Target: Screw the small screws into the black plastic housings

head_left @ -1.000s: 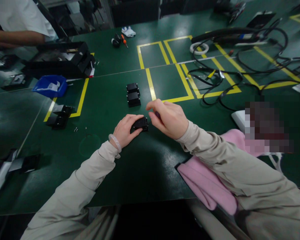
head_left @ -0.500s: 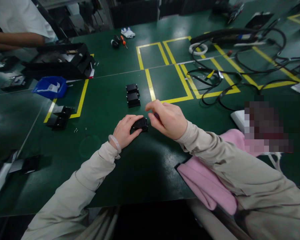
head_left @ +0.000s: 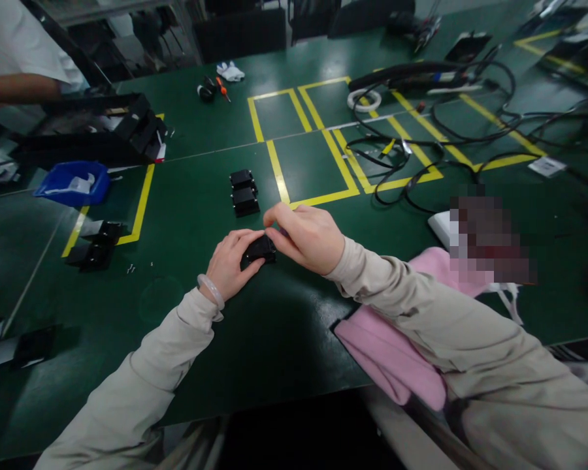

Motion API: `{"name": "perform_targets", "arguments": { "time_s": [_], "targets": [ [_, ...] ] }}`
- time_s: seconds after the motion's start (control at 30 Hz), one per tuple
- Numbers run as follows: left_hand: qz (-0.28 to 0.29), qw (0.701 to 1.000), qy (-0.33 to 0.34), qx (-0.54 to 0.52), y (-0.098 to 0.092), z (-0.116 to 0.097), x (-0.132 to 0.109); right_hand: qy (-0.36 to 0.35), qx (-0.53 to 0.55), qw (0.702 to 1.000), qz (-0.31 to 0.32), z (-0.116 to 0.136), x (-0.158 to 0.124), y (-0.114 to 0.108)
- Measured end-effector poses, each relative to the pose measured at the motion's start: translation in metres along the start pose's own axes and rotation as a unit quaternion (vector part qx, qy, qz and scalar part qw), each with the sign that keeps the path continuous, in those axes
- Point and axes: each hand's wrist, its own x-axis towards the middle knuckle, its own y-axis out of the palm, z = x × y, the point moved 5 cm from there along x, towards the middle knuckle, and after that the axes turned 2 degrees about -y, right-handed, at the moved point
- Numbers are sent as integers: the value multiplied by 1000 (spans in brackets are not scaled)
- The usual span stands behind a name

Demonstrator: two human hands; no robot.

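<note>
My left hand (head_left: pixel 231 262) is closed around a small black box-shaped part (head_left: pixel 262 249), pressing it against the green table. Close above the part's right end is my right hand (head_left: pixel 306 236), its thumb and index finger pinched together at the upper corner. Whatever the pinch holds is too small or too hidden to name. Beyond my hands, two similar black parts (head_left: pixel 245 199) stand one behind the other, with small shiny bits at their corners. Several tiny screws (head_left: pixel 130 268) lie to the left.
At left are more black parts (head_left: pixel 95 251), a blue tray (head_left: pixel 73 183) and a long black bin (head_left: pixel 127 130). A screwdriver (head_left: pixel 222 89) and glove (head_left: pixel 230 71) lie at the back. Black cables (head_left: pixel 406 176) spread right; a pink cloth (head_left: pixel 392 352) lies under my right forearm. A person stands back left.
My right hand has come in to the black part, and its fingertips now meet at the corner. My left hand keeps its hold. The whole view has shifted.
</note>
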Motion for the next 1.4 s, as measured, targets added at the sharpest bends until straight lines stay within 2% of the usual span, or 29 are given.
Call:
{"name": "perform_targets", "arguments": {
  "time_s": [0.23,0.47,0.6,0.9,1.4],
  "targets": [
    [-86,988,58,118,-16,-22,-4,-1,17,1000,-10,-1,0,-1],
    [0,991,58,121,-13,-28,9,-6,21,1000,-19,0,-1,0],
    [20,992,64,104,-13,-29,14,-8,32,999,-30,0,-1,0],
    [91,984,46,143,-9,-30,22,-17,8,1000,-22,-2,-2,0],
    [120,979,51,158,-8,-34,34,-18,26,998,-49,-2,-3,-1]
  ]
}}
